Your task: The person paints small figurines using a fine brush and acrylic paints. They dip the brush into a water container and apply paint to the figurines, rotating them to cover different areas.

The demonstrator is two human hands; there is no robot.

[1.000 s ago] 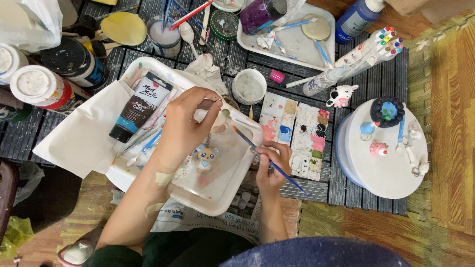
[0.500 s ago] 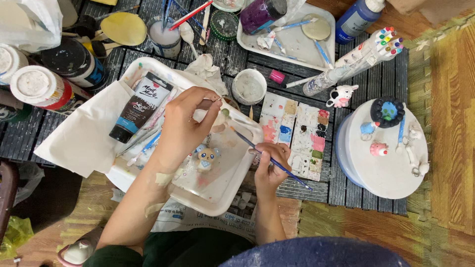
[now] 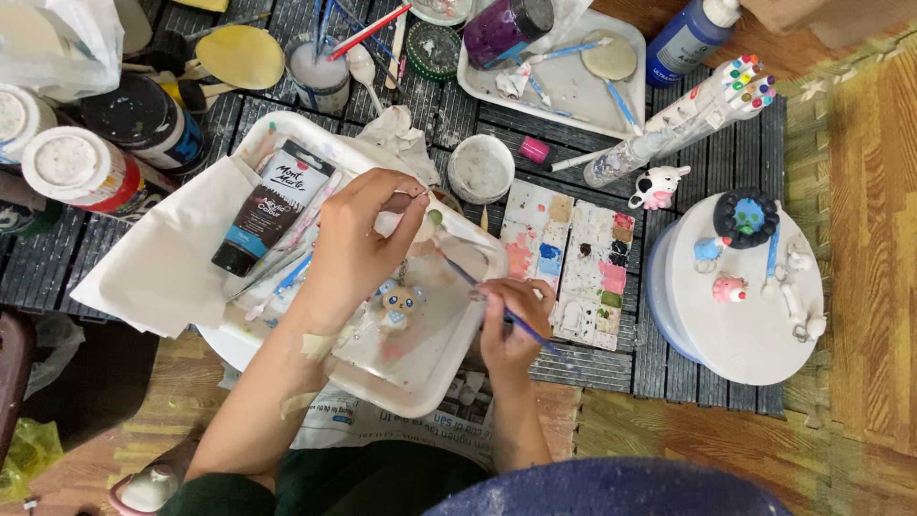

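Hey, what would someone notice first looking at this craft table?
Both hands meet over the white tray at centre: the left hand pinches a small white piece, the right hand holds a blue paintbrush toward it. To the right sit a paint-smeared palette and small clay figures on a round white lid.

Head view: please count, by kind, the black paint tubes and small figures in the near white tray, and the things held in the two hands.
Black paint tube: 1
Small figure: 1
Blue-handled brush, in right hand: 1
Small white piece, in left hand: 1
Total: 4
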